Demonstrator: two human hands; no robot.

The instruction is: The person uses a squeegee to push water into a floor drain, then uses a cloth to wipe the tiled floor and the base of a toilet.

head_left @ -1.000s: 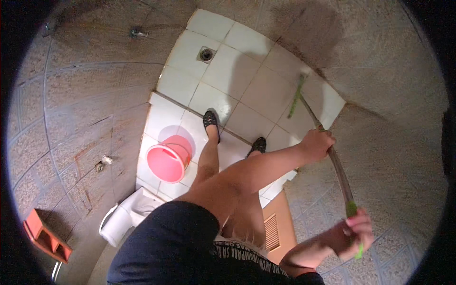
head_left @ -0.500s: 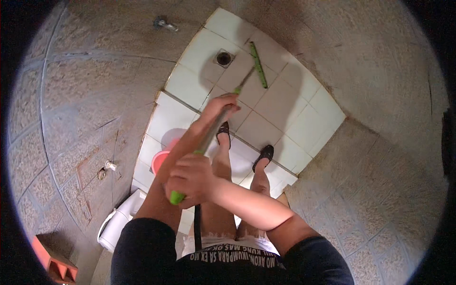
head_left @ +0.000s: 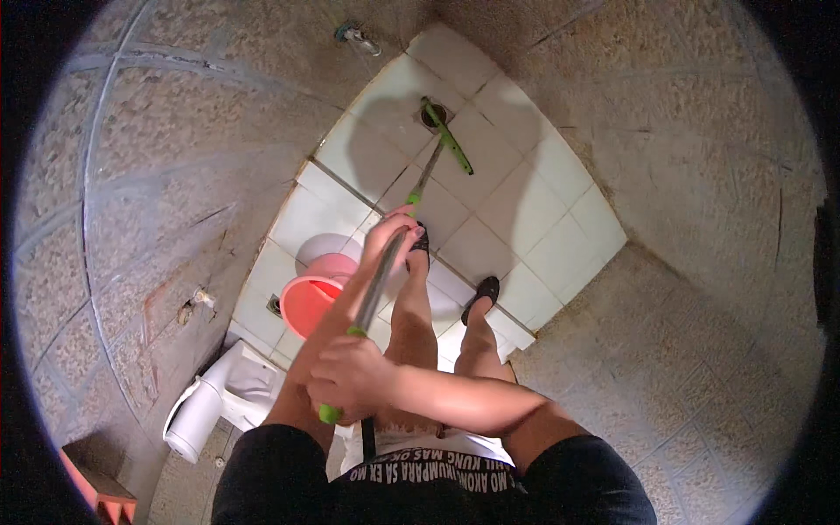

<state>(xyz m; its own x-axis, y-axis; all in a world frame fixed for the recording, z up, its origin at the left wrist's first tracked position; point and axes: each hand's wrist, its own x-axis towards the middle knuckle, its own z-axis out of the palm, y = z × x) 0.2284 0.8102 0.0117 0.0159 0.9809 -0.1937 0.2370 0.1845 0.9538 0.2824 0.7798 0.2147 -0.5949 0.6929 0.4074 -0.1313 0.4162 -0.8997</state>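
Observation:
Both of my hands hold a floor squeegee with a grey metal pole [head_left: 376, 287] and green grip ends. My left hand [head_left: 392, 234] is closed round the pole farther down, near a green collar. At the near end, my right hand [head_left: 352, 374] wraps round the grip, and its green tip sticks out below the fingers. The squeegee's narrow green head [head_left: 450, 140] lies slantwise on the white tiles [head_left: 503, 206]. Its far part covers some of the round floor drain [head_left: 430, 112].
A pink bucket [head_left: 306, 302] stands left of my legs. Behind it are a white toilet [head_left: 249, 385] and a wall tap [head_left: 201, 299]. Another tap [head_left: 357, 39] juts from the far left wall. A raised step edge [head_left: 464, 280] crosses under my dark shoes [head_left: 481, 293]. Rough walls close in both sides.
The squeegee head has moved left and toward me, from right of the drain to partly over it. Both hands keep their grip. My view has shifted, showing more of the bucket and toilet.

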